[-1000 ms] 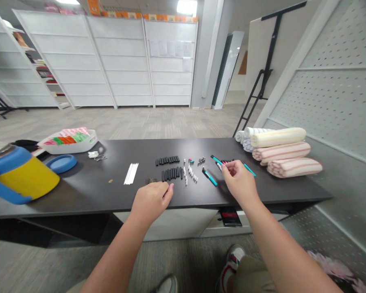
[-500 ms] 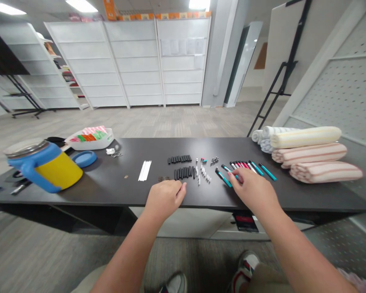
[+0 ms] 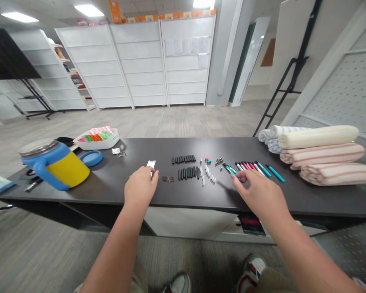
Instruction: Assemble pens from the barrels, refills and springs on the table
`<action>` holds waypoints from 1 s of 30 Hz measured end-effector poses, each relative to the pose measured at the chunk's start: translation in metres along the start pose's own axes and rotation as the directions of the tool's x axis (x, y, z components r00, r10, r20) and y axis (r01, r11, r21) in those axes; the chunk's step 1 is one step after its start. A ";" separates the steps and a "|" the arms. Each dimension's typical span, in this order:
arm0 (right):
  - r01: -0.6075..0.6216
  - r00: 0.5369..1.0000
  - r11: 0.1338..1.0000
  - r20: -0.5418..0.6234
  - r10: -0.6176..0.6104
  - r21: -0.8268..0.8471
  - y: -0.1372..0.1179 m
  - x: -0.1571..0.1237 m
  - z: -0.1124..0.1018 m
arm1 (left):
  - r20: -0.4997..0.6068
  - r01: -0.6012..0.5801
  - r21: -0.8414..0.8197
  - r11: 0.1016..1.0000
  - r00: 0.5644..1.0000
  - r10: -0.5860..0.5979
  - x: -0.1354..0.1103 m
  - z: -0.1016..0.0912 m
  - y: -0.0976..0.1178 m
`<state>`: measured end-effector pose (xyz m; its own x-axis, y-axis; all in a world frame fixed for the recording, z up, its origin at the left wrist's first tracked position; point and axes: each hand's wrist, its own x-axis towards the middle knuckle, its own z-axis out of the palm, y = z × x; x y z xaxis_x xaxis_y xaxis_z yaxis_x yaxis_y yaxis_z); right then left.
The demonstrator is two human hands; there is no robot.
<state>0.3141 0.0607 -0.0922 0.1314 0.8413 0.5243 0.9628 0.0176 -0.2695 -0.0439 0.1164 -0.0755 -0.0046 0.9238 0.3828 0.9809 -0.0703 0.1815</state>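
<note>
My left hand (image 3: 141, 184) is closed, curled over the near end of a bundle of thin white sticks (image 3: 151, 163) like pen refills; whatever its fingertips grip is hidden. In the fingers of my right hand (image 3: 258, 188) is a teal pen barrel (image 3: 233, 171) with a dark end, tilted up to the left. A second teal piece seems to lie along it. To the right of these lies a row of red, white and teal barrels (image 3: 250, 167). Between my hands are black tubes (image 3: 188, 173), small springs (image 3: 168, 179), white plastic bits (image 3: 208, 174) and small metal parts (image 3: 219, 161).
On the left stand a blue and yellow mug (image 3: 59, 167), a round blue lid (image 3: 91, 158) and a white basket (image 3: 99, 141) with colourful packets. Rolled towels (image 3: 326, 152) are stacked at the right end of the dark table (image 3: 177, 195).
My left hand has moved left, from beside the springs to the white sticks. My right hand has lifted teal barrel from the table, where two lay apart. The view has shifted slightly.
</note>
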 end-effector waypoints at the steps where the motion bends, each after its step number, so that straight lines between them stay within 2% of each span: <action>1: 0.020 0.999 0.999 -0.029 -0.020 0.027 -0.004 -0.001 -0.001 | 0.011 0.020 0.013 1.000 1.000 -0.020 0.002 -0.001 -0.006; 4: 0.083 0.995 0.990 -0.072 -0.075 0.115 -0.016 -0.005 0.000 | 0.050 0.026 0.006 1.000 0.998 -0.027 0.004 0.001 -0.017; 7: 0.115 0.993 0.966 -0.038 -0.109 0.234 -0.027 -0.010 0.004 | 0.053 0.010 -0.005 1.000 0.999 -0.009 0.002 0.004 -0.018; 15: 0.033 0.990 0.880 0.104 -0.093 0.473 -0.047 -0.015 0.013 | 0.051 -0.019 -0.009 1.000 0.999 0.019 0.000 0.004 -0.007; 21: -0.076 0.989 0.845 0.151 -0.005 0.529 -0.045 -0.012 0.014 | 0.071 0.051 -0.016 0.999 0.996 -0.050 -0.001 0.002 -0.009; 30: -0.142 0.977 0.835 0.210 0.032 0.532 -0.042 -0.011 0.014 | 0.093 0.078 0.033 0.996 0.992 -0.081 -0.002 0.001 -0.006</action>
<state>0.2686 0.0585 -0.0981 0.1094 0.9362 0.3341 0.6594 0.1832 -0.7291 -0.0497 0.1155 -0.0777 -0.0655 0.9575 0.2810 0.9835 0.0144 0.1804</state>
